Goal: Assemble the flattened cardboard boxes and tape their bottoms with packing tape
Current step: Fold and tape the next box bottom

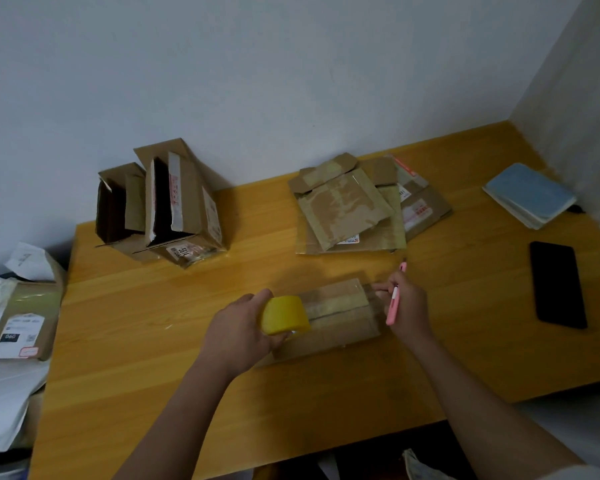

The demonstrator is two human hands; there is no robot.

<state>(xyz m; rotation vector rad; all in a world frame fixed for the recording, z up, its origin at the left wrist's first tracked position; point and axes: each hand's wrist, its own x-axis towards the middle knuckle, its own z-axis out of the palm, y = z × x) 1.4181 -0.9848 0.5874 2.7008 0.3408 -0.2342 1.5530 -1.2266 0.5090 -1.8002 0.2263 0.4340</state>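
A plain wall stands behind your wooden bench (118, 306). The small box (340, 317) lies near you, bottom up, between your hands. Your left hand (239, 327) has its grip around the yellow tape roll (284, 315), set on the box's left end. Your right hand (407, 306) has its grip around the pink cutter (394, 303) at the right end. Clear tape seems stretched along the seam. Pull it tight, press it flat, then cut close to the roll. More flat boxes (354, 206) wait further back, and two built boxes (163, 209) stand on the left.
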